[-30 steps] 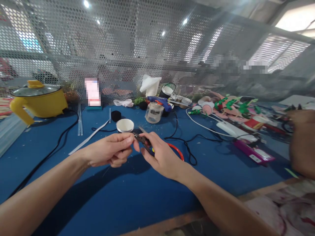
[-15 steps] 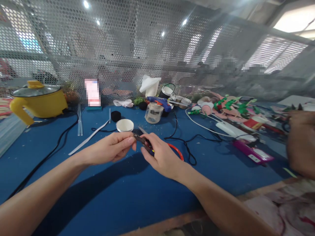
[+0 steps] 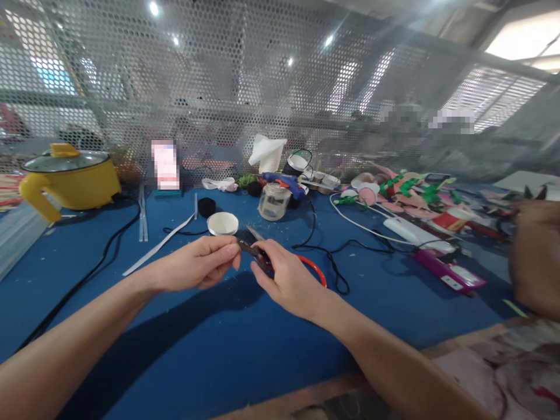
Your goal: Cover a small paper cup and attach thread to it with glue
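Observation:
My right hand (image 3: 289, 277) is wrapped round a pair of dark pliers (image 3: 250, 249), whose jaws point left toward my other hand. My left hand (image 3: 210, 261) is closed in a pinch right at the jaw tips; what lies between the fingertips is too small to make out. Just beyond my right hand a pointed metal blade shows, and a red loop handle (image 3: 315, 269) comes out on its other side; they look like scissors, partly hidden by the hand. A white-topped round cup or lid (image 3: 223, 223) stands just past my left fingers, beside a black round piece (image 3: 206, 207).
A yellow electric pot (image 3: 72, 184) stands at the left, its black cord crossing the blue table (image 3: 210, 350). A clear jar (image 3: 273, 202) and blue glue gun (image 3: 286, 182) are at the back. Purple power strip (image 3: 448, 273), cables and craft pieces lie right, near another person's arm (image 3: 536, 256).
Almost nothing differs. Both hands keep the same hold and place; the whole view has shifted very slightly.

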Demonstrator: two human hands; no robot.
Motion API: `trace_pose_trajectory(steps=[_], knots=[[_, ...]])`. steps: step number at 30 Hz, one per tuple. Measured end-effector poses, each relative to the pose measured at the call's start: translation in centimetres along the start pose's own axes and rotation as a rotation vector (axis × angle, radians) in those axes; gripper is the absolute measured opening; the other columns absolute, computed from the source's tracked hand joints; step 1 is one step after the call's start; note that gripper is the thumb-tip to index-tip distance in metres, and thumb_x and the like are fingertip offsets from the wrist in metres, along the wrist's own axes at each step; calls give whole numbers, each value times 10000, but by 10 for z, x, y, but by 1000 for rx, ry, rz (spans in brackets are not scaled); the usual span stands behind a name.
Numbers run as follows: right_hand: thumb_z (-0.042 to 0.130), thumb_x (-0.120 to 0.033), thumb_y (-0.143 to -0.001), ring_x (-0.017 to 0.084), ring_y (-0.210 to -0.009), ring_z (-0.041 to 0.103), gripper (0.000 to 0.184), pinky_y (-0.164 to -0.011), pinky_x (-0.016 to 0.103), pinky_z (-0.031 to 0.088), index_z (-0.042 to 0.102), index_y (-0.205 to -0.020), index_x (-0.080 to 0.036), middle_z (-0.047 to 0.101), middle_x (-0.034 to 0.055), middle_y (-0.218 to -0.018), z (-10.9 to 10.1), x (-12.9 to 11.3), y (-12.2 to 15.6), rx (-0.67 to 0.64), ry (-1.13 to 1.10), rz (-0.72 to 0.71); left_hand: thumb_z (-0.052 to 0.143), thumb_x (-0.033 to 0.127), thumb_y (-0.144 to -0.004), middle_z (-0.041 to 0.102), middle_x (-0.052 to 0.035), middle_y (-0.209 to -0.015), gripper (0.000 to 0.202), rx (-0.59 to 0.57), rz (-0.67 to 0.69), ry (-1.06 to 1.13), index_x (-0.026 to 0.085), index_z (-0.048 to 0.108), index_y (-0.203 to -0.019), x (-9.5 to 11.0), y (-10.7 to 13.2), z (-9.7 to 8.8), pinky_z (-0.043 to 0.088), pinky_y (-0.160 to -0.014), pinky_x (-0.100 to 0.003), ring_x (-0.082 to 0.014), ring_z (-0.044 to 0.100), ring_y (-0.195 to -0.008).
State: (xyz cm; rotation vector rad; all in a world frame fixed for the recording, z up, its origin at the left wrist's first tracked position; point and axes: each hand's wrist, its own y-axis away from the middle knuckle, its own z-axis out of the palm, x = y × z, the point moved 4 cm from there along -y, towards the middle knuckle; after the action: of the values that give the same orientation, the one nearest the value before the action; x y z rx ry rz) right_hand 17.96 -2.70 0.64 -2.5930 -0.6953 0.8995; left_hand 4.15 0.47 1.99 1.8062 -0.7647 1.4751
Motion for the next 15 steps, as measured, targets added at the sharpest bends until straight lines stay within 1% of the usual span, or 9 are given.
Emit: trace_pose_trajectory(steps=[5,9,15], knots=[[420,-226,-803,174,-730,513,155,-640,321,428,466,-935,-160,532,83,-843,0,0,0,1,3,6,350,387,-840,247,97,-437,271,-16,-9,4,164,444,-718,0,0,0,204,-331,-150,-34,211,-349],[418,-226,-805,178,-747,517,152,-667,325,428,467,-927,-151,538,86,-841,0,0,0,-4,10,5,345,373,-845,253,96,-441,265,-12,-16,23,165,438,-709,0,-1,0,207,-334,-148,-33,213,-350],[430,-230,-796,176,-718,525,144,-650,323,428,477,-911,-157,548,82,-828,1,2,1,3,4,28,352,374,-839,244,100,-431,262,-5,-25,25,168,427,-696,-1,0,1,203,-327,-146,-32,202,-341]])
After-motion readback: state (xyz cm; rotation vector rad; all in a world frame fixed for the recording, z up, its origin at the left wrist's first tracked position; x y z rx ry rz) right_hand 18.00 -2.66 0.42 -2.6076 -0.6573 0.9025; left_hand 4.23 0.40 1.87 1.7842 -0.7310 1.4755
